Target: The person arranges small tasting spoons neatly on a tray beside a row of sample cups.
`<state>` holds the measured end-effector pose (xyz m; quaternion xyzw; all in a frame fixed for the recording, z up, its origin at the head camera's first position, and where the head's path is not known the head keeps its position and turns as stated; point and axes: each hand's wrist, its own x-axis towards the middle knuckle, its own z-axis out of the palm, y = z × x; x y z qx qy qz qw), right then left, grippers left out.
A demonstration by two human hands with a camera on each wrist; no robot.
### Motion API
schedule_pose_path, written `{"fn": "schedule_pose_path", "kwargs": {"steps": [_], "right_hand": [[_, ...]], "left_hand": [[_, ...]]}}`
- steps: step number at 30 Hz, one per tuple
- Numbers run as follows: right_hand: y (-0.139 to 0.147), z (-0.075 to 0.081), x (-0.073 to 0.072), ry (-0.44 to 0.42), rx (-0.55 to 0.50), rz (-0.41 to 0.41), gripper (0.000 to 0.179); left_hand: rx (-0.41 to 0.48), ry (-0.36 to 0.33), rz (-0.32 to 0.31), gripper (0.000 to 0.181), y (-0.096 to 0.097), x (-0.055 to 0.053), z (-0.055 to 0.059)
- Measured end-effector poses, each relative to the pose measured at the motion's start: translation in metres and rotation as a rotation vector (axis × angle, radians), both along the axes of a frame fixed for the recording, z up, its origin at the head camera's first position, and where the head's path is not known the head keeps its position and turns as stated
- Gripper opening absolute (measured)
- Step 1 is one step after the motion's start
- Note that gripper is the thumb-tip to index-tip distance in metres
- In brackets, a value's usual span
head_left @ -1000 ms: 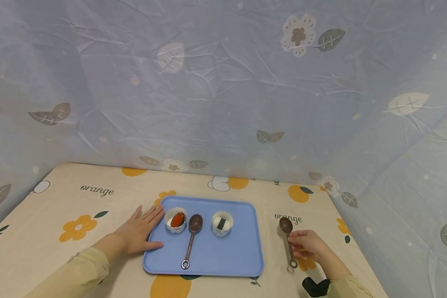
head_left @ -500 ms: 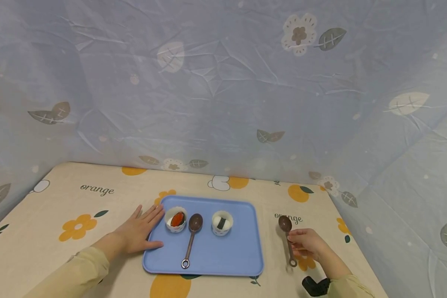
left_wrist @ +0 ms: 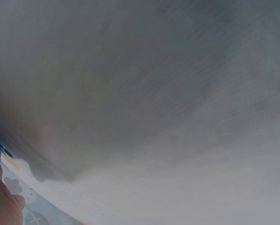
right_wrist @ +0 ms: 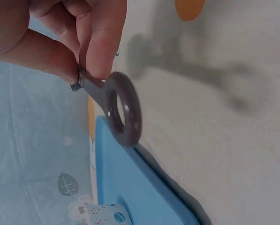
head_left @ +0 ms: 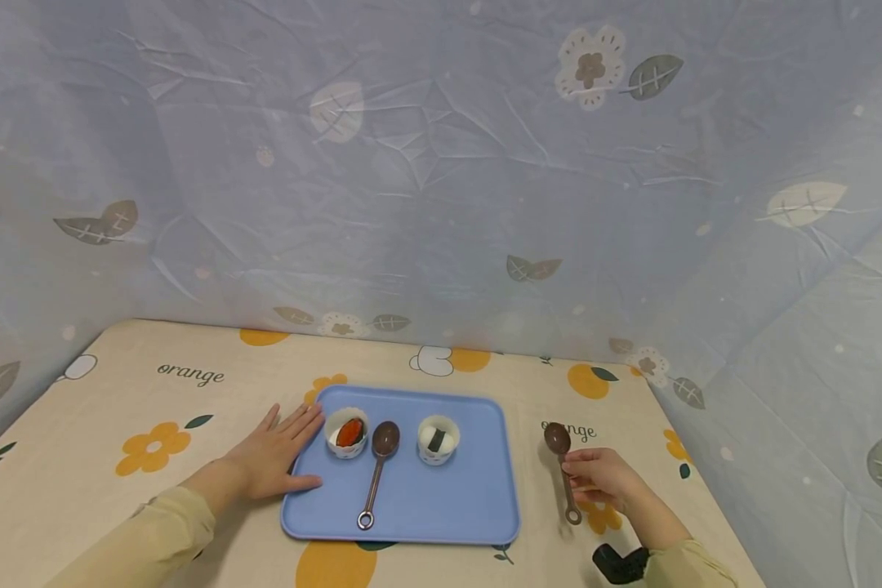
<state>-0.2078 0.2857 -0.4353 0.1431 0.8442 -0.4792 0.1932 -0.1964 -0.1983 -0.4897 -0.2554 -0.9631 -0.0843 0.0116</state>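
Note:
My right hand (head_left: 604, 477) pinches a brown spoon (head_left: 557, 438) by its handle, to the right of the blue tray (head_left: 470, 514). Its ring-shaped handle end (right_wrist: 130, 112) shows large in the right wrist view, with a shadow on the cloth. My left hand (head_left: 275, 453) lies with fingers spread on the tray's left rim. A second brown spoon (head_left: 385, 441) lies on the tray between two small white cups. Inside the left cup (head_left: 336, 441) is a red-and-white sushi piece (head_left: 350, 433); the right cup (head_left: 438, 454) holds a white piece with a dark band (head_left: 437, 441).
A cream tablecloth (head_left: 213, 416) printed with oranges and flowers covers the table. Behind and at the right hangs a blue-grey patterned curtain (head_left: 441, 204). A black object (head_left: 621, 563), partly hidden by the sleeve, sits at my right wrist.
My right hand has shifted slightly left and away from me with the spoon, toward the tray. The left hand, tray and cups have stayed put.

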Motion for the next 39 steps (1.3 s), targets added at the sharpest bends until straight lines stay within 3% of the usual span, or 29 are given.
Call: {"fn": "schedule_pose_path", "kwargs": {"steps": [21, 32, 39], "right_hand": [[-0.01, 0.003, -0.002, -0.005, -0.02, 0.014, 0.03], [-0.015, 0.007, 0.0, 0.003, -0.032, 0.03, 0.028], [-0.022, 0.009, 0.0, 0.022, -0.03, 0.04, 0.029]], "left_hand": [[-0.012, -0.051, 0.007, 0.093, 0.0, 0.001, 0.007], [0.032, -0.006, -0.015, 0.093, -0.002, -0.001, -0.002], [0.005, 0.0, 0.004, 0.093, -0.002, -0.002, -0.005]]}}
